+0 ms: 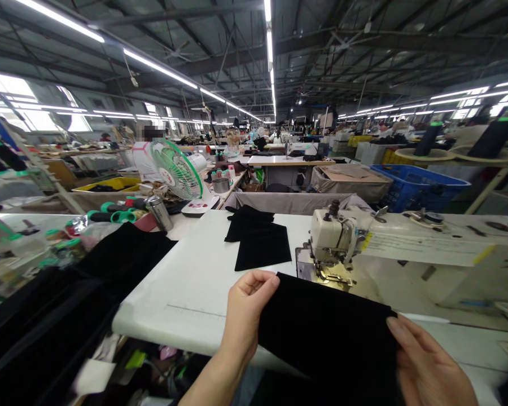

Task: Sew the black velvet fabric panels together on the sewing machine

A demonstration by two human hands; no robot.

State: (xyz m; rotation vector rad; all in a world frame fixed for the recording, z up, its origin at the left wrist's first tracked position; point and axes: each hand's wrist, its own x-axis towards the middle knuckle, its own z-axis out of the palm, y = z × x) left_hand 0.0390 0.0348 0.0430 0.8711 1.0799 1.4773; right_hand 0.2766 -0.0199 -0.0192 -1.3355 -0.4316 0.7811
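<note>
A black fabric piece (325, 327) is stretched between my two hands in front of the sewing machine. My left hand (248, 304) pinches its upper left corner between thumb and fingers. At the upper right corner, my right hand (427, 361) grips the cloth, with part of the fingers hidden behind it. Just beyond the fabric is the sewing machine's (334, 237) head, its needle area lit yellow. More black cut pieces (265, 245) lie on the white table (173, 293), past my left hand and apart from it.
Black cloth (122, 259) is heaped at the left edge of the table. Behind it stand a steel tumbler (158, 213) and a green-rimmed fan (180, 169). A blue crate (419, 186) sits beyond the machine, and thread cones (427, 138) stand at right. A person (146, 158) is behind the fan.
</note>
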